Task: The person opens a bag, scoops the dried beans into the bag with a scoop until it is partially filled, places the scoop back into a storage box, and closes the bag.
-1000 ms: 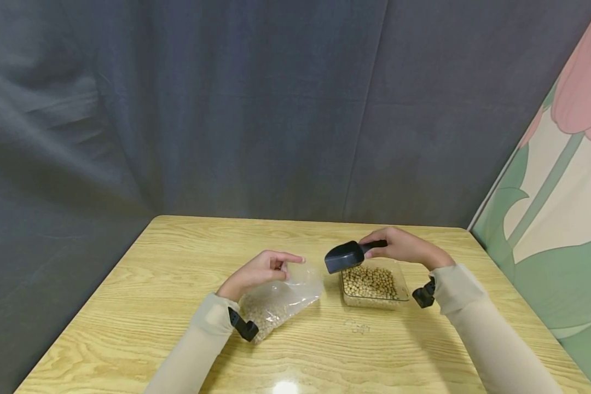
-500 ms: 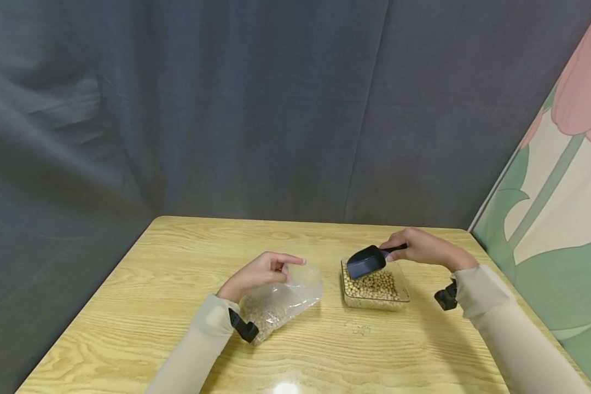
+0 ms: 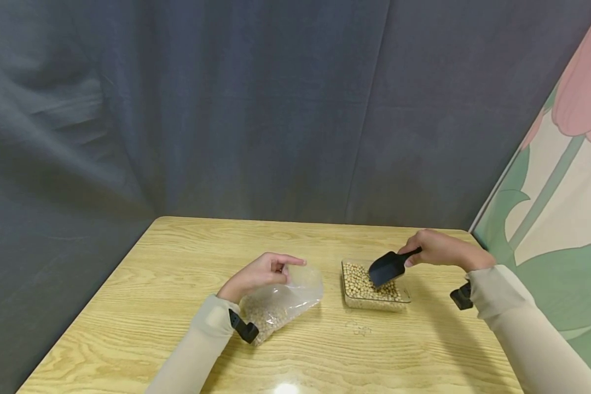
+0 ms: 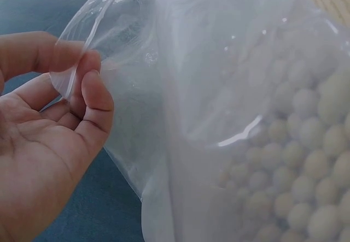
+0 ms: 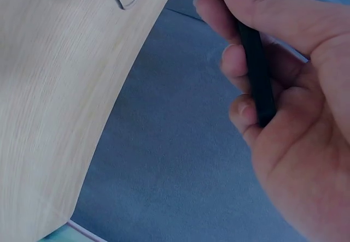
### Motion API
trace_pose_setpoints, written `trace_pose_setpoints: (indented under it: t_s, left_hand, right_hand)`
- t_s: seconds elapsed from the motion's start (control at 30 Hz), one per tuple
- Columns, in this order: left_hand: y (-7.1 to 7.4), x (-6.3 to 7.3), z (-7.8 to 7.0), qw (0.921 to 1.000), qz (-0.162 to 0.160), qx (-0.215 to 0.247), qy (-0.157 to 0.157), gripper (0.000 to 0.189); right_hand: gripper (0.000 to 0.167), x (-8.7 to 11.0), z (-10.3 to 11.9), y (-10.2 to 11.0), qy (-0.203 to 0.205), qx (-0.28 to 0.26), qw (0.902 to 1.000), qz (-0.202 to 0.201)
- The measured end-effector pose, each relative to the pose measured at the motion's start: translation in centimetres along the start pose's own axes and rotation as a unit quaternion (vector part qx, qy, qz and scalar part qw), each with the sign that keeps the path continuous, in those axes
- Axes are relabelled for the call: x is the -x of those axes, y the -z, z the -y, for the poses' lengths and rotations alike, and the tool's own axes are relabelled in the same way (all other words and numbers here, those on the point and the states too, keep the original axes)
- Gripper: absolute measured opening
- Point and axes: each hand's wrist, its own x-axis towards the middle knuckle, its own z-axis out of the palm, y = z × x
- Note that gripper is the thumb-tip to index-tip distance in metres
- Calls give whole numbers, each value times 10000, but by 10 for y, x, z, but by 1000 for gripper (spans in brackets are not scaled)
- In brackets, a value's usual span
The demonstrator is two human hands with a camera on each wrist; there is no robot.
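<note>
My left hand [image 3: 261, 274] pinches the open top edge of a clear plastic zip bag [image 3: 295, 293] on the table. Round pale beans fill the bag's lower part, seen close in the left wrist view as a pile of beans [image 4: 306, 187] behind the plastic. In the right hand [image 3: 438, 249] I grip a black scoop [image 3: 387, 268] by its handle, fingers curled round it, as the right wrist view shows. The scoop tilts down, its front lip at the beans [image 3: 359, 282] inside a clear rectangular container [image 3: 374, 304]. That container stands right of the bag.
The wooden table [image 3: 177, 306] carries everything. Small clear bits [image 3: 359, 329] lie in front of the container. A dark curtain [image 3: 256, 109] hangs behind the table, and a flower-patterned cloth [image 3: 561, 219] is at the right side.
My right hand has moved right with the scoop, from the container's left edge to over its middle, and the scoop's lip has come down to the beans. The left hand stays still on the bag.
</note>
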Motion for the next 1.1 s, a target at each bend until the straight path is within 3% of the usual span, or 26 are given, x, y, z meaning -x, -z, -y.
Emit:
trace_pose_setpoints:
  t_s: [0.53, 0.8, 1.1]
  left_hand:
    - [0, 0, 1, 10000, 6, -98, -7, 48]
    - [0, -2, 4, 9999, 59, -82, -31, 47]
    - [-1, 0, 1, 9998, 50, -179, -59, 47]
  right_hand:
    - [30, 5, -2, 5, -12, 443, 9988, 205]
    - [17, 2, 5, 5, 121, 781, 9967, 183]
    - [12, -3, 7, -3, 6, 746, 9968, 284]
